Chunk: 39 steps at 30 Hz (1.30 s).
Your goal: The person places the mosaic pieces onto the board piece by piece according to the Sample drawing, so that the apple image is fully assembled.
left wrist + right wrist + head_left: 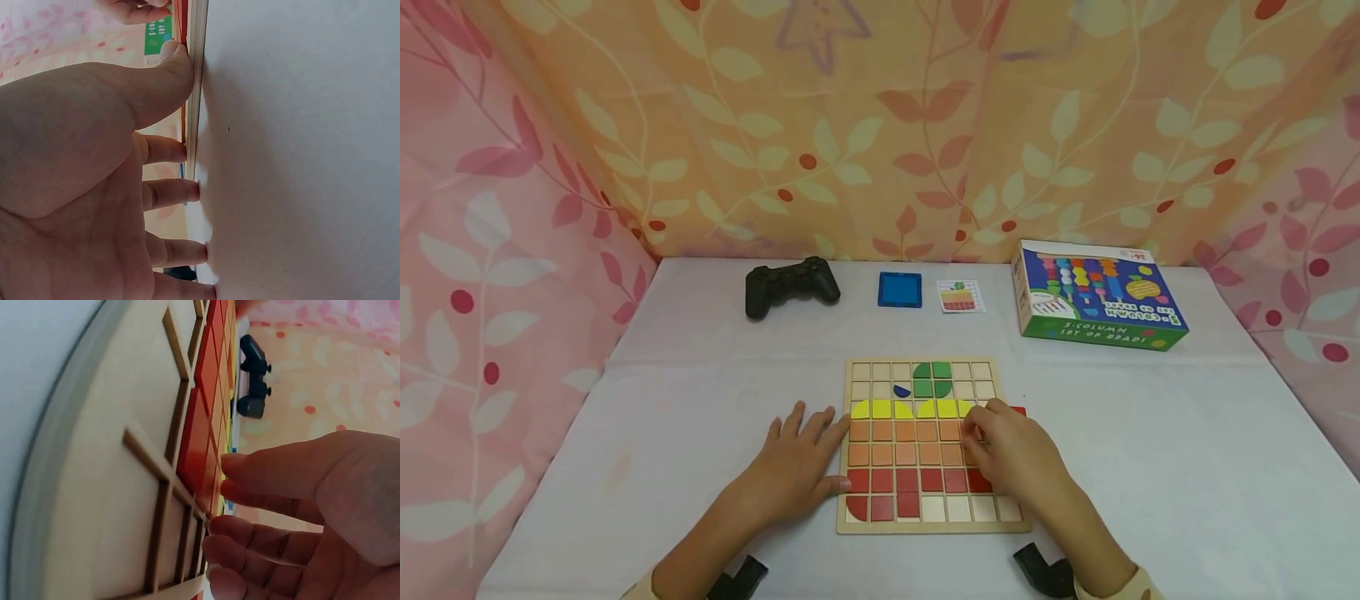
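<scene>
A wooden grid board [934, 527] lies on the table, holding rows of red, orange and yellow tiles. Green tiles [932, 380] form a leaf-like shape near its top, beside a dark blue half-round piece [902, 391]. My left hand [793, 467] rests along the board's left edge, fingers spread, thumb on the rim. Over the board's right side, my right hand [1018, 454] touches the grid with bent fingertips. In the right wrist view its thumb [269, 469] and fingers show no piece between them. A red piece [1018, 410] peeks out behind that hand.
Along the back stand a black game controller [792, 286], a blue square tray [899, 290], a small pattern card [959, 297] and a bead-set box [1097, 296]. Black curved parts [1045, 571] show near both wrists. Patterned cloth [880, 125] hangs behind and at both sides.
</scene>
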Tool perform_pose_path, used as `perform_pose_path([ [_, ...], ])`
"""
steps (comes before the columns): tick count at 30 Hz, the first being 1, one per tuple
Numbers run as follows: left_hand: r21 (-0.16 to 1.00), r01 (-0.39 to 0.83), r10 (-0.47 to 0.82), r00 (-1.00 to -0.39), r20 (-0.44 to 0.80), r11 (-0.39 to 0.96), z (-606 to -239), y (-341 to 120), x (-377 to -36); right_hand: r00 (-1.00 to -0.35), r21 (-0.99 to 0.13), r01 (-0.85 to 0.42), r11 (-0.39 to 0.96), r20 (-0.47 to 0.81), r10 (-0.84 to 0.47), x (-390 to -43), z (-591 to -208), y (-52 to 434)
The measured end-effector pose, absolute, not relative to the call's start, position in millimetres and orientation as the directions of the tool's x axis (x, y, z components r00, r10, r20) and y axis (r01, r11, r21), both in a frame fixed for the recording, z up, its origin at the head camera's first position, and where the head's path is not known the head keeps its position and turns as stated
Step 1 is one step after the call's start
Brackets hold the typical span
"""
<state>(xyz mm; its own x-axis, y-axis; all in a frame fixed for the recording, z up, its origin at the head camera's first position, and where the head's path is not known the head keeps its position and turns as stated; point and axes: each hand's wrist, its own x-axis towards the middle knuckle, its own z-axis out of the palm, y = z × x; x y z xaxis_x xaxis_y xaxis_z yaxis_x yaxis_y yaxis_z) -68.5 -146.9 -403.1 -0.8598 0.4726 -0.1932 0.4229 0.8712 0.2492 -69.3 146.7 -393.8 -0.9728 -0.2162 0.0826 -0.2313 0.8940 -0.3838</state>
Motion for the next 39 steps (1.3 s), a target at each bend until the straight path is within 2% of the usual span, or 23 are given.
perform_pose_path([
  [9,0.248,0.422,0.471,-0.861,-0.191,0.872,-403.1,-147.3,-68.6,-0.977,-0.407,-0.212,0.889,0.065,-0.203,-71.4,-397.4,148.5],
  [39,0.245,0.431,0.477,-0.86,-0.18,0.869,-403.8,-148.0,-68.9,-0.976,-0.383,-0.219,0.897,0.086,-0.201,-73.2,-403.3,151.9],
])
